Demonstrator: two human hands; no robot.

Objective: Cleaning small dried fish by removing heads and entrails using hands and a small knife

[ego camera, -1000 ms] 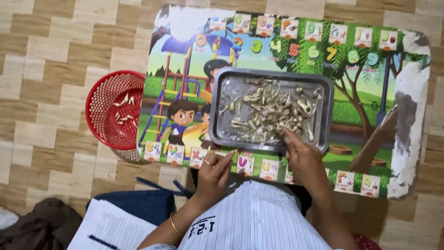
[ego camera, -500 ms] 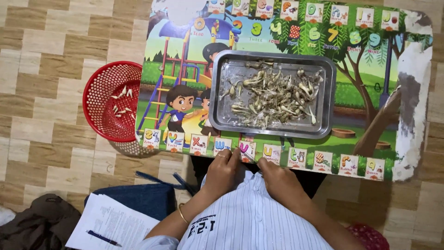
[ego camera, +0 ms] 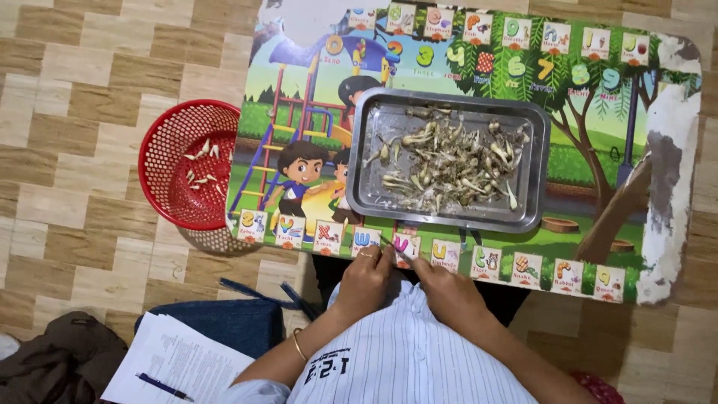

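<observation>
My left hand (ego camera: 364, 278) and my right hand (ego camera: 446, 284) meet at the near edge of the colourful picture table (ego camera: 598, 172), and between their fingertips they pinch one thin pale sprout-like stem (ego camera: 398, 251). Beyond them on the table sits a steel tray (ego camera: 366, 161) with a heap of similar pale stems (ego camera: 452, 163). To the left, on the floor against the table's edge, stands a red plastic basket (ego camera: 161, 146) that holds several pale pieces (ego camera: 200, 168).
The floor is wood-pattern tile (ego camera: 67, 90). At the lower left lie papers with a pen (ego camera: 172, 366) on a blue cloth (ego camera: 224, 322), and a brown bag or garment (ego camera: 52, 359). The table's right edge is worn white.
My right hand has drawn back from the tray to the table's near edge and joined the left hand on one stem. The view has shifted slightly.
</observation>
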